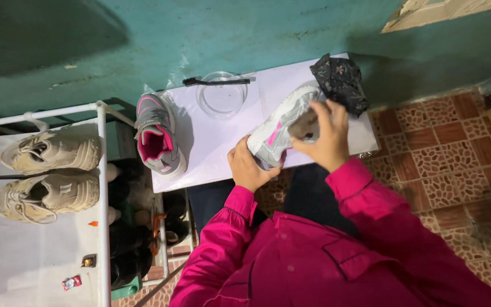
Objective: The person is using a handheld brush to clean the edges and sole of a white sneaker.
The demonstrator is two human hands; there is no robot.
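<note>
A small white surface against a teal wall, with a patterned brown tile floor at right.

At centre frame the left hand has its fingers closed round the toe of a grey-and-pink shoe, while the right hand grips a dark cloth against it. Its mate, a clear bowl, a black brush and a dark bag lie on the surface. At left, a white rack carries two cream sneakers.
</note>
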